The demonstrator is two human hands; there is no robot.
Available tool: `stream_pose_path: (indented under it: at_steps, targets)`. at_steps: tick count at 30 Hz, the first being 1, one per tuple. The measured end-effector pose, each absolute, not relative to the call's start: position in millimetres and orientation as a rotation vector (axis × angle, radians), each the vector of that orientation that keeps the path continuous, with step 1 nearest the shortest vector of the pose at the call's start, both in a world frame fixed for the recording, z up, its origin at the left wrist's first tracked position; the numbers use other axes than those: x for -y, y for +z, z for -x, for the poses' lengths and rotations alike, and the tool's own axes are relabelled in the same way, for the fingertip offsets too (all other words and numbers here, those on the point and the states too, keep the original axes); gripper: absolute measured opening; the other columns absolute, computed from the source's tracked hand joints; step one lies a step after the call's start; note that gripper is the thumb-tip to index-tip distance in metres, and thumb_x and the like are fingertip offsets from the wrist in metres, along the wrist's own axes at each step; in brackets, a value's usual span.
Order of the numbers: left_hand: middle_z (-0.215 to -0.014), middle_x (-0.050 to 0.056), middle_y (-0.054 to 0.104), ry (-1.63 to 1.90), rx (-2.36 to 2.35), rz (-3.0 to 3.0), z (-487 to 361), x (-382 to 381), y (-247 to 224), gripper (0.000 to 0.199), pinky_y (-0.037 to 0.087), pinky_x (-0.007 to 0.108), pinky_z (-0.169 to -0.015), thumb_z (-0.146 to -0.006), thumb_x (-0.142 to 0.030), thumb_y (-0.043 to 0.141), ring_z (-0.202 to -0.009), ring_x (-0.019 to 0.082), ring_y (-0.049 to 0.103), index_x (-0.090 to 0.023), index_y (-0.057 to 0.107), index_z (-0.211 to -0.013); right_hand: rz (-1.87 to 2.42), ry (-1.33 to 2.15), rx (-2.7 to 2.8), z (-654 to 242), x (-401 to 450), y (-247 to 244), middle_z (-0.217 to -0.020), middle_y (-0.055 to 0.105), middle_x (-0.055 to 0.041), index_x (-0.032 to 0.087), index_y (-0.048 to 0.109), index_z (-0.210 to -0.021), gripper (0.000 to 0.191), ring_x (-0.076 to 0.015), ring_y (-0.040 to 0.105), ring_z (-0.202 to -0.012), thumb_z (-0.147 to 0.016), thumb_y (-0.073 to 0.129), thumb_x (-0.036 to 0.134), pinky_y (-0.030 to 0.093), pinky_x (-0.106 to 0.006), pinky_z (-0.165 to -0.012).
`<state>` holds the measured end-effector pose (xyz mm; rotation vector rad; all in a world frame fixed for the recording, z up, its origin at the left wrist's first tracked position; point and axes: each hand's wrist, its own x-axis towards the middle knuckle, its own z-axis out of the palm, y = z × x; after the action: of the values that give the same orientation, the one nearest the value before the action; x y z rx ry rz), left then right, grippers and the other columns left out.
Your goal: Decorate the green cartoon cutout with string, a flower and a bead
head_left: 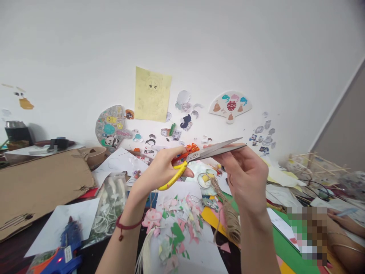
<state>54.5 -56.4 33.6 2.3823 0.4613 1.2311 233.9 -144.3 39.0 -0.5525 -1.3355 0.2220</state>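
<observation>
In front of me, my left hand grips a pair of scissors by its yellow handle; orange-red also shows by the fingers. The metal blades are slightly parted and point right, passing in front of my right hand. The fingers of that hand are curled together behind the blades, and what they hold, if anything, is hidden. Below lies white paper strewn with pink, green and white paper scraps. A pink paper flower with a pale tassel lies beneath my left wrist.
A blue glue gun with a red light lies front left, near brown cardboard. Twine lies below my right hand. Another person's arm is at right. Stickers and a yellow drawing hang on the wall.
</observation>
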Motion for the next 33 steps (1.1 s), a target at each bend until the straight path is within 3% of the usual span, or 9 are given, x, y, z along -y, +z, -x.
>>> stream_pose_path:
  at_steps: [6,9,13,19,25,28,33]
  targets:
    - [-0.066,-0.005,0.045,1.266,-0.412,-2.274,-55,56,32,0.025,0.029,0.024,-0.056,-0.074,-0.025,0.071,-0.062,0.010,0.041,-0.018,0.048,-0.068,0.580,0.211,1.334,-233,148,40,-0.090,0.075,-0.0022,0.021,0.070,-0.092,0.005,-0.0174,0.074,-0.087,-0.090,0.066,0.023,0.063,-0.039,-0.089]
    - [-0.065,-0.004,0.046,1.309,-0.329,-2.128,-58,54,30,0.031,0.030,0.024,-0.053,-0.077,-0.037,0.071,-0.059,0.010,0.041,-0.018,0.049,-0.068,0.591,0.199,1.334,-232,150,42,-0.093,0.075,-0.0046,0.019,0.068,-0.089,0.006,-0.0196,0.075,-0.089,-0.091,0.065,0.023,0.062,-0.041,-0.090]
    - [-0.060,-0.004,0.047,1.461,-0.249,-1.860,-72,62,33,0.041,0.029,0.023,-0.046,-0.081,-0.055,0.066,-0.049,0.008,0.038,-0.017,0.053,-0.072,0.643,0.096,1.340,-231,151,43,-0.081,0.074,-0.0028,0.018,0.069,-0.088,0.005,-0.0168,0.074,-0.079,-0.089,0.067,0.023,0.063,-0.032,-0.079]
    - [-0.070,-0.002,0.059,1.558,-0.168,-1.567,-94,94,41,0.031,0.040,0.021,-0.051,-0.076,-0.035,0.079,-0.054,0.006,0.048,-0.017,0.054,-0.070,0.731,-0.102,1.348,-224,150,40,-0.078,0.071,0.0013,0.021,0.070,-0.085,0.004,-0.0103,0.070,-0.072,-0.085,0.070,0.017,0.059,-0.021,-0.070]
    - [-0.067,-0.003,0.061,1.647,-0.156,-1.476,-100,104,42,0.026,0.046,0.021,-0.056,-0.073,-0.025,0.081,-0.056,0.007,0.053,-0.017,0.056,-0.072,0.770,-0.226,1.343,-218,150,37,-0.078,0.072,0.0022,0.023,0.072,-0.086,0.006,-0.0108,0.068,-0.072,-0.083,0.073,0.018,0.058,-0.023,-0.069]
    - [-0.067,-0.003,0.061,1.676,-0.166,-1.487,-98,101,42,0.026,0.045,0.021,-0.055,-0.073,-0.025,0.081,-0.055,0.006,0.052,-0.017,0.056,-0.072,0.777,-0.117,1.377,-224,150,39,-0.080,0.073,0.0009,0.022,0.073,-0.087,0.003,-0.0116,0.069,-0.072,-0.085,0.071,0.022,0.058,-0.023,-0.069]
    - [-0.068,-0.003,0.062,1.659,-0.225,-1.548,-89,95,43,0.027,0.042,0.021,-0.051,-0.072,-0.025,0.081,-0.054,0.007,0.050,-0.017,0.056,-0.071,0.836,0.183,1.549,-239,151,45,-0.073,0.072,-0.0004,0.020,0.074,-0.081,0.013,-0.0109,0.067,-0.068,-0.089,0.067,0.027,0.056,-0.021,-0.065]
